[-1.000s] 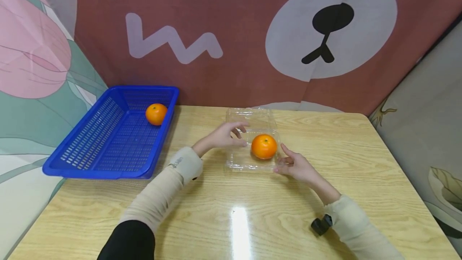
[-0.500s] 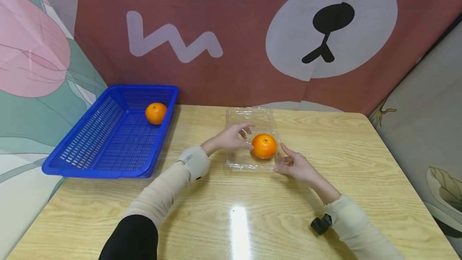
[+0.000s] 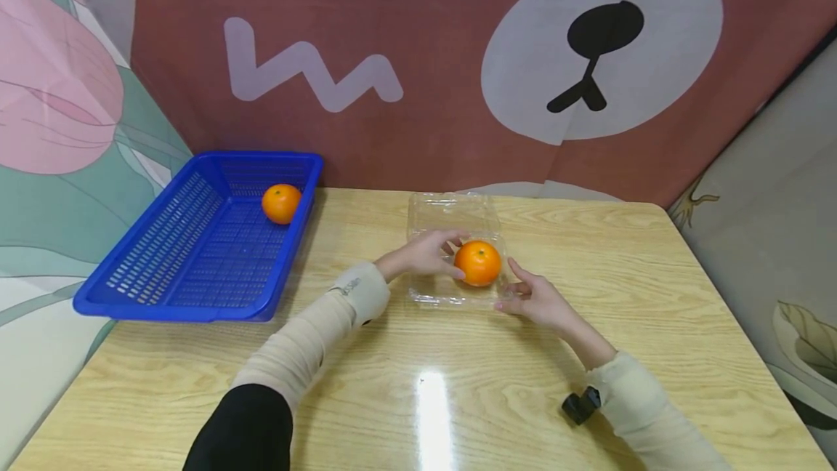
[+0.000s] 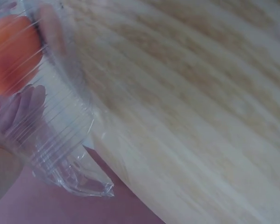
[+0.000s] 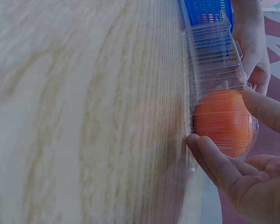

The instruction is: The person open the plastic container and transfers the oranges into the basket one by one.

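A clear plastic clamshell box [image 3: 431,301] lies on the table with its lid [image 3: 451,211] folded back away from me. Inside its right half sits an orange [image 3: 478,264]. My left hand [image 3: 428,253] is over the box's left part, thumb and fingers loosely bent at the orange's left side. Through the ribbed plastic, the left wrist view shows the orange [image 4: 14,56] with fingers [image 4: 23,105] close to it. My right hand [image 5: 256,182] holds the box's right side, thumb at the upper rim and fingertips low by the base.
To the left stands a blue perforated basket [image 3: 264,311] with another orange [image 3: 282,204] inside, against its right wall. The wooden table [image 3: 523,398] ends at a cloth backdrop [image 3: 366,144] printed with a bear. A small black device [image 3: 580,405] is at my right wrist.
My left hand has moved right, from the box's left part up to the orange. The right hand, box and both oranges have stayed in place.
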`<action>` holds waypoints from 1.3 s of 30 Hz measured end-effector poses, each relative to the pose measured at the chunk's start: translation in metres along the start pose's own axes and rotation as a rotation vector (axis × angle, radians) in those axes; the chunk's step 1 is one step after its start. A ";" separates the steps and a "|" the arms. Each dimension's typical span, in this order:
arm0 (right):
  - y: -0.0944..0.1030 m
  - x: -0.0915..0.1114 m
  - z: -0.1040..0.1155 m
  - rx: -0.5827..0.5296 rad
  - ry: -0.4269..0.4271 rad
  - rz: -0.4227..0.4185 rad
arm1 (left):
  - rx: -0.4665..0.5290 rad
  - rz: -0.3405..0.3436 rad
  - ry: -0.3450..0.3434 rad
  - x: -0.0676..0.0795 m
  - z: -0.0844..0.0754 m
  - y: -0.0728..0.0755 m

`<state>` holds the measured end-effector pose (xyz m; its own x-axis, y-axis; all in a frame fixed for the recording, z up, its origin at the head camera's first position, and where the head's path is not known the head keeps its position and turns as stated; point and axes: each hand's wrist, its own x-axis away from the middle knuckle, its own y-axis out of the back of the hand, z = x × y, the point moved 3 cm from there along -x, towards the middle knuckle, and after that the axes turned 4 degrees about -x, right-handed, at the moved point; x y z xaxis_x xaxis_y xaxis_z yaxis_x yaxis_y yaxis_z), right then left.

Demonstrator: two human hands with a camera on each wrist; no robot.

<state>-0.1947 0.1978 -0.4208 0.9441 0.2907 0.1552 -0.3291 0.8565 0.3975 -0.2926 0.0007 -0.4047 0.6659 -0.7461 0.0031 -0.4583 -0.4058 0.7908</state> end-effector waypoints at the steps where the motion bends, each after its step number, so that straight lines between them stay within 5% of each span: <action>1: 0.000 0.000 0.000 0.000 -0.002 0.000 | -0.001 0.001 -0.013 0.000 0.000 -0.001; 12: 0.000 0.000 -0.001 -0.012 -0.016 0.004 | 0.005 0.005 -0.061 -0.004 -0.003 -0.007; 29: 0.000 0.000 0.000 -0.002 -0.010 0.006 | -0.036 0.085 0.002 -0.009 -0.003 -0.017; 39: 0.000 0.000 0.000 0.000 -0.003 0.010 | -0.083 0.100 -0.020 -0.015 -0.003 -0.025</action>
<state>-0.1942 0.1979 -0.4210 0.9409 0.2975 0.1619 -0.3381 0.8539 0.3957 -0.2890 0.0238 -0.4224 0.6066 -0.7917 0.0729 -0.4711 -0.2840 0.8351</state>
